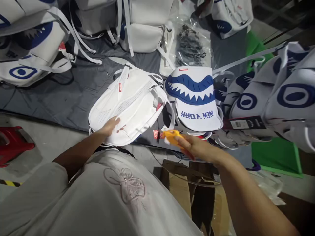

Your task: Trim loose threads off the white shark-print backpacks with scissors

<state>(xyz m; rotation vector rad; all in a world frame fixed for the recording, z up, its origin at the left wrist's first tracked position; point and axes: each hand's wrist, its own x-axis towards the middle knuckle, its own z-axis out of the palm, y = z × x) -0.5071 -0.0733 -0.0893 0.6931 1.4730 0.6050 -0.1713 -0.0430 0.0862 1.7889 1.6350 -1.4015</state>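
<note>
A white backpack [128, 105] lies back-side up on a grey sheet [61, 95], its straps and a small red tag showing. My left hand [108, 126] rests flat on its near edge, fingers spread. My right hand [194, 147] hovers to the right of it and grips a small yellow-orange tool [172, 136]. Just beyond that hand lies a second backpack [197, 98] with a blue shark mouth and the words NEW YORK.
More white-and-blue shark backpacks are piled at the back left [27, 49], back centre [145, 26] and right [278, 101]. A clear bag of dark hardware [192, 49] lies behind. A red object [12, 142] sits at left; cardboard [194, 193] and a green surface [278, 154] are near me.
</note>
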